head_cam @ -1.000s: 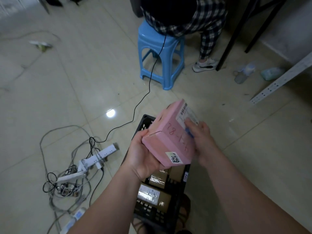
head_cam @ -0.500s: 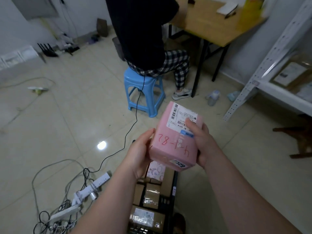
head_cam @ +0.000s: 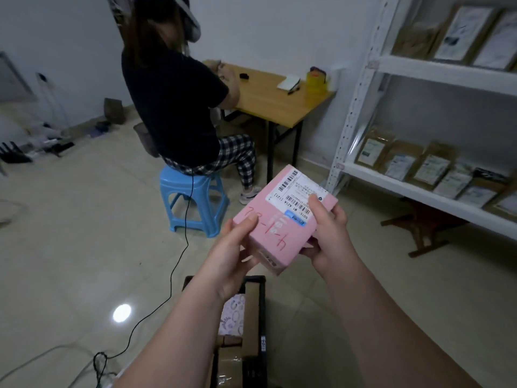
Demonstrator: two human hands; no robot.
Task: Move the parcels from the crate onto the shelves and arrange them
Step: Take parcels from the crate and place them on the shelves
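The pink parcel is up out of the crate now, and the view has lifted — a second ago it was mostly floor, now the white shelves show on the right. So the carry has likely begun. Each grip is clamped on it: left hand at its near corner, right hand on its right side. It hangs above the crate's far edge — a small pink box with a white label and red writing.

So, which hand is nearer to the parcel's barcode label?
Right. The right hand rests its thumb on the barcode label; the left hand grips the pink parcel's opposite corner.
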